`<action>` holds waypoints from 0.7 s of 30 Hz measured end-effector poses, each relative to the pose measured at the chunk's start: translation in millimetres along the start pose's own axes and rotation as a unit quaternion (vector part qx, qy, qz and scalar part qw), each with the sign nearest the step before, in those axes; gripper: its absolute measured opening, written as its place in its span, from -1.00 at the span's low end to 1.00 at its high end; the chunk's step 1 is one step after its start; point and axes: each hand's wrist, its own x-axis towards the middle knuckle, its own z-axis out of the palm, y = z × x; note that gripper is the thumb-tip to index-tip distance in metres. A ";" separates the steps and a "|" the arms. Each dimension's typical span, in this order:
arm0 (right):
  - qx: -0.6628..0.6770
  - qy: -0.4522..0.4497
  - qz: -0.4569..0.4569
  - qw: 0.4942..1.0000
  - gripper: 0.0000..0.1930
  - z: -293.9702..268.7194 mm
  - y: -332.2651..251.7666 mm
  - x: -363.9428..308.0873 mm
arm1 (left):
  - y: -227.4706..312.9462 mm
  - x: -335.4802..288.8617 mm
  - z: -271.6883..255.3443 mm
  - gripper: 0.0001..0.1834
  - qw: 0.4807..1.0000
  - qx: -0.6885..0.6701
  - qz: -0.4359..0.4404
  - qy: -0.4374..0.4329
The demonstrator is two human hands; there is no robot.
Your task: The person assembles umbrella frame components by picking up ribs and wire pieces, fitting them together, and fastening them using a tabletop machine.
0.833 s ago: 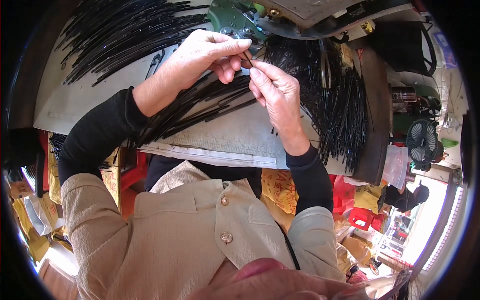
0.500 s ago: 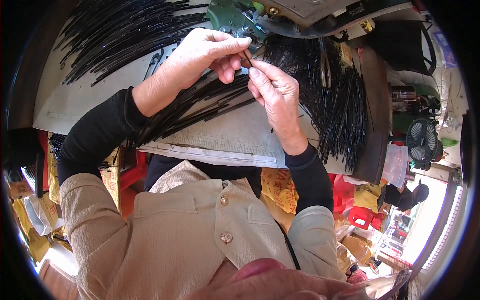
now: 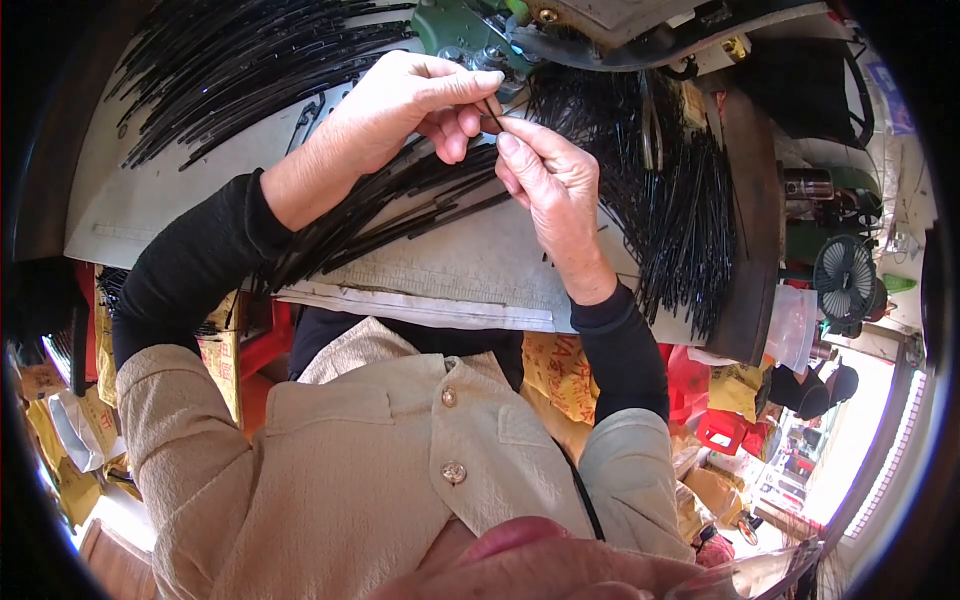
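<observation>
Head view: hands [image 3: 400,105] [image 3: 550,180] pinch a strand [image 3: 493,113]; yellow sack [image 3: 547,400] bears red writing [image 3: 570,368].

Glare whites out the opening [image 3: 857,435] at lower right, and the fisheye view bends straight edges

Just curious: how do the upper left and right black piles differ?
The upper left pile slants sideways; the right pile runs toward the person. The upper left pile looks neater; the right pile tangles at its far end. Both are black and lie on the table.
</observation>
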 end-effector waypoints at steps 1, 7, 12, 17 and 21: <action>0.009 0.003 0.007 1.000 -0.77 -0.3 -0.1 0.3 | 0.3 -0.5 0.1 -0.64 1.000 -0.001 -0.003 -0.003; 0.043 -0.014 0.061 0.997 -0.79 -8.2 -1.2 8.8 | 1.8 1.0 5.5 -0.63 0.999 0.024 -0.001 0.031; 0.119 -0.045 0.083 0.988 -0.78 -12.6 -4.1 12.5 | -0.8 1.9 2.0 -0.68 0.999 0.035 0.022 0.009; 0.164 -0.063 0.121 0.977 -0.78 -12.3 -4.4 11.3 | 1.1 0.6 3.7 -0.74 0.998 0.045 0.050 -0.016; 0.186 -0.089 0.122 0.971 -0.77 -10.8 -5.3 9.7 | -6.7 1.8 1.0 -0.76 0.994 0.075 0.082 -0.018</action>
